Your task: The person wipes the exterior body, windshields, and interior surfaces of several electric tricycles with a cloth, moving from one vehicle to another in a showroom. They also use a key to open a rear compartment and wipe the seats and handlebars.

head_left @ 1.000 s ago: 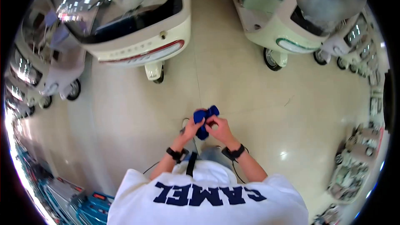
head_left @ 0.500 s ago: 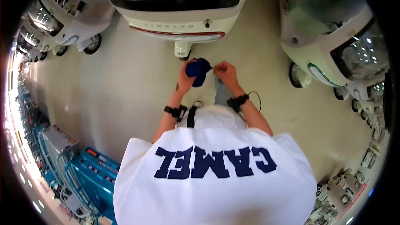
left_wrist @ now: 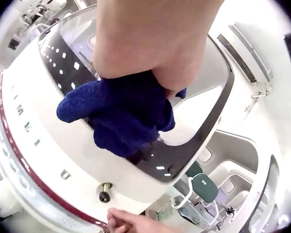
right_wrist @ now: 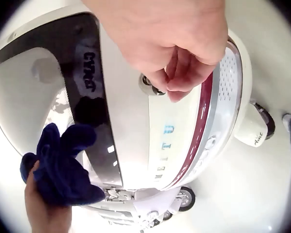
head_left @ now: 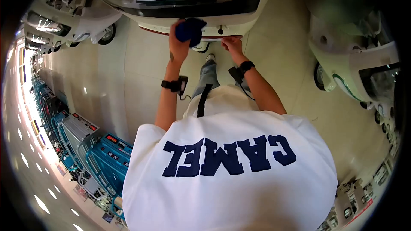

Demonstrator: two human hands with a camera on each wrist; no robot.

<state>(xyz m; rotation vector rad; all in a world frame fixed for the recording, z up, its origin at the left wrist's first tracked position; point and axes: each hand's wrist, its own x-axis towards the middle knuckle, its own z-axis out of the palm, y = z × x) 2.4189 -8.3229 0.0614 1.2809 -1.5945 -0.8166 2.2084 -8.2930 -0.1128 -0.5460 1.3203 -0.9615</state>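
Observation:
A dark blue cloth (head_left: 191, 31) hangs bunched in my left hand (head_left: 178, 46), which grips it in front of a white vehicle's windshield. Its folds droop below the palm in the left wrist view, where the cloth (left_wrist: 131, 111) overlaps the glass. My right hand (head_left: 233, 45) has its fingers curled in, thumb and fingertips together, and no object shows between them. In the right wrist view this hand (right_wrist: 169, 43) is close over a small round fitting (right_wrist: 148, 83) on the white front panel (right_wrist: 131, 116). The left wrist view shows that fitting as a dark-tipped knob (left_wrist: 104, 193).
The white vehicle (head_left: 201, 19) fills the space ahead, with a red strip (right_wrist: 196, 138) along its front. Another pale vehicle (head_left: 342, 62) is at the right, and more are parked at the left. Teal metal frames (head_left: 107, 162) line the left rear. Tiled floor (head_left: 145, 72) lies between.
I have moved forward to the vehicle's front. The left hand has carried the cloth up toward the windshield, while the right hand has come off the cloth and moved to the panel.

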